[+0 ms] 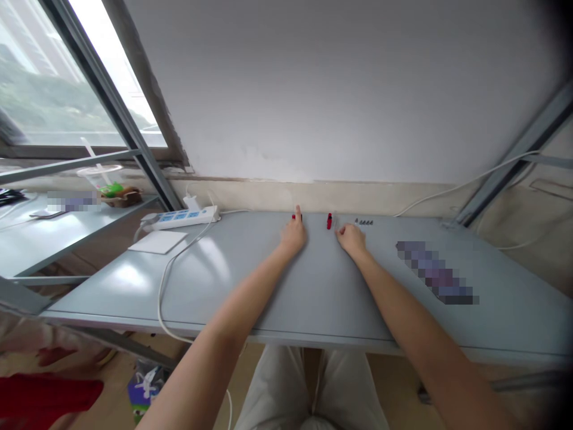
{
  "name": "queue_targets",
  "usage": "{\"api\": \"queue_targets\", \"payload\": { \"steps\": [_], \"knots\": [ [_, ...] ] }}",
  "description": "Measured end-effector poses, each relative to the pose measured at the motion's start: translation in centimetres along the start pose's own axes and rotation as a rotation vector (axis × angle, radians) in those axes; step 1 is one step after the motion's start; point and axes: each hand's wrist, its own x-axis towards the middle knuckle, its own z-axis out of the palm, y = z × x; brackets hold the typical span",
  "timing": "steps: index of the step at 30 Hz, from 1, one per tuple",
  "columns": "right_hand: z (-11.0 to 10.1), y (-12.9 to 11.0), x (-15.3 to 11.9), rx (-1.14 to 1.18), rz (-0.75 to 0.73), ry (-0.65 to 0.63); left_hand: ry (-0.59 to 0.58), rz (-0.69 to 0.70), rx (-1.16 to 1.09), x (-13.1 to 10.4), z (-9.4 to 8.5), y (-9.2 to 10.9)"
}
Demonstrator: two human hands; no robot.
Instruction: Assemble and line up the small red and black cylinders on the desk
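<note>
My left hand (pixel 294 235) is at the back of the grey desk, its index finger stretched towards the wall and its other fingers curled. A small red and black object (pixel 293 217) shows on both sides of that finger, gripped by the hand; its kind is too small to make out. A similar red and black piece (pixel 329 221) stands on the desk between my hands. Beside it, my right hand (pixel 352 238) is closed in a pinch near a small clear item (pixel 335 218); what the fingertips hold is hidden. Several small dark pieces (pixel 364 223) lie in a row beyond it.
A white power strip (pixel 181 219) and a flat white item (pixel 158 242) lie on the desk's left part. A white cable (pixel 163 286) runs over the front edge. On the right lies a blurred-out dark object (pixel 436 273). Metal posts (pixel 152 173) flank the desk (pixel 322 298).
</note>
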Motion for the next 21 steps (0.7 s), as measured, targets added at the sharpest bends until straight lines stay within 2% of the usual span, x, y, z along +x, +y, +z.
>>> {"api": "queue_targets", "payload": {
  "steps": [8, 13, 18, 21],
  "knots": [
    [-1.4, -0.7, -0.8, -0.072, -0.017, -0.056, 0.008, 0.024, 0.046, 1.5, 0.3, -0.1],
    [-1.6, -1.0, -1.1, -0.074, -0.020, -0.092, -0.115, 0.164, 0.080, 1.5, 0.8, -0.2],
    [-1.5, -1.0, -1.1, -0.084, -0.025, -0.087, -0.180, 0.191, 0.254, 1.8, 1.1, 0.5],
    [-1.4, -0.9, -1.1, -0.079, -0.028, -0.086, -0.194, 0.205, 0.276, 2.3, 1.3, 1.0]
  ]
}}
